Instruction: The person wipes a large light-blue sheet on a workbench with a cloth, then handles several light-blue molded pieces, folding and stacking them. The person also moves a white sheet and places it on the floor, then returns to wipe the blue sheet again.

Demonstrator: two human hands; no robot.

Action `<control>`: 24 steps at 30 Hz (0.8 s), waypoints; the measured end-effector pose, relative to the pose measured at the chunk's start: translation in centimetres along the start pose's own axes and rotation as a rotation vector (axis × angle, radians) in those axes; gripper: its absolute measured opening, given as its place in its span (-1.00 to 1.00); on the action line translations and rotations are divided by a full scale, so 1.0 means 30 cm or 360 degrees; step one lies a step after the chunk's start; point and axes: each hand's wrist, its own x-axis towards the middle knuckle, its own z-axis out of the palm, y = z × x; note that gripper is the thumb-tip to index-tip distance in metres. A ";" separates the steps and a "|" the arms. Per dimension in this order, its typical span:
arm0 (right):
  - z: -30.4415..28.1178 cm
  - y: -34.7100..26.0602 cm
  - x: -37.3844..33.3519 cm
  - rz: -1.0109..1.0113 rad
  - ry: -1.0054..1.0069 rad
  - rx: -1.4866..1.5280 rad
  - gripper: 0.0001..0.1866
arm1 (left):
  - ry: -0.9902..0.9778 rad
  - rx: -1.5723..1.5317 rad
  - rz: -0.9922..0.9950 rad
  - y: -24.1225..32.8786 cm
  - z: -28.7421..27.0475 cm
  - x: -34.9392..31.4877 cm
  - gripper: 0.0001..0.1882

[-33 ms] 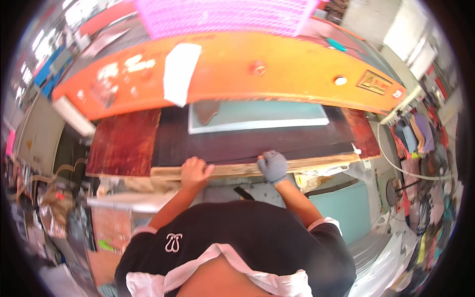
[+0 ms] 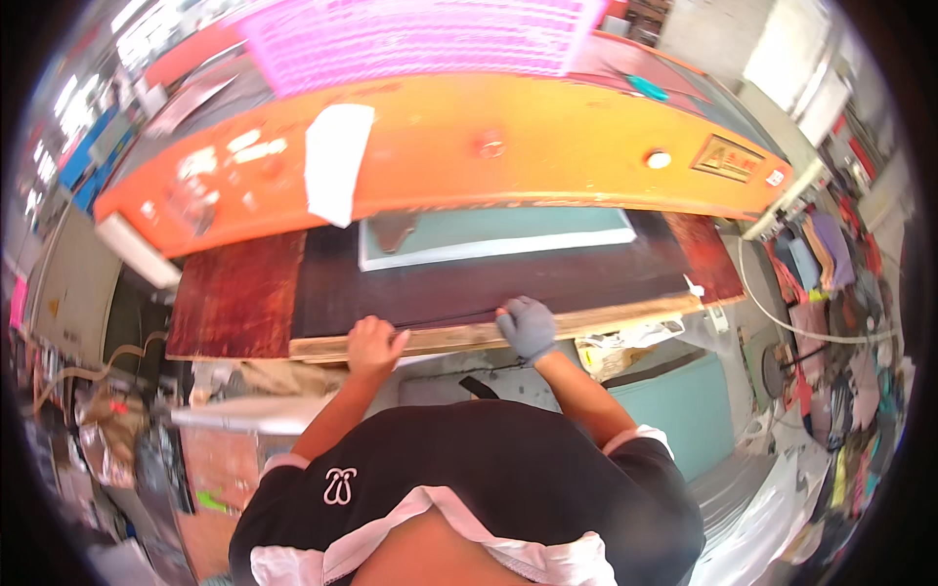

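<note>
Reaching forward with forearms angled inward, the bare left hand (image 2: 372,348) and grey-gloved right hand (image 2: 529,329) set their fingers over the wooden edge (image 2: 445,341) of one dark board (image 2: 469,283). Clamped or just resting? Cannot tell! That's two hands, one board, one green sheet (image 2: 518,230), one brown scrap (image 2: 395,234). The board sits right at the fingertips; sheet and scrap lie beyond, apart from both hands, by one orange beam (image 2: 567,146).

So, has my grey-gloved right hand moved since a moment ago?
No; your grey-gloved right hand shows no clear shift along the pale wooden strip.
</note>
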 end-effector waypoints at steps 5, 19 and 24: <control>-0.288 0.439 0.374 0.0078 0.0860 0.0211 -0.68 | 0.0214 0.0134 -0.0028 -0.114 0.149 0.225 -0.69; -0.128 0.560 0.390 -0.0067 -0.0113 -0.0173 -0.68 | 0.0241 0.0347 0.0098 -0.261 0.280 0.457 -0.80; -0.043 0.499 0.423 0.0010 -0.0308 -0.0214 -0.65 | 0.0216 0.0364 0.0123 -0.269 0.276 0.451 -0.83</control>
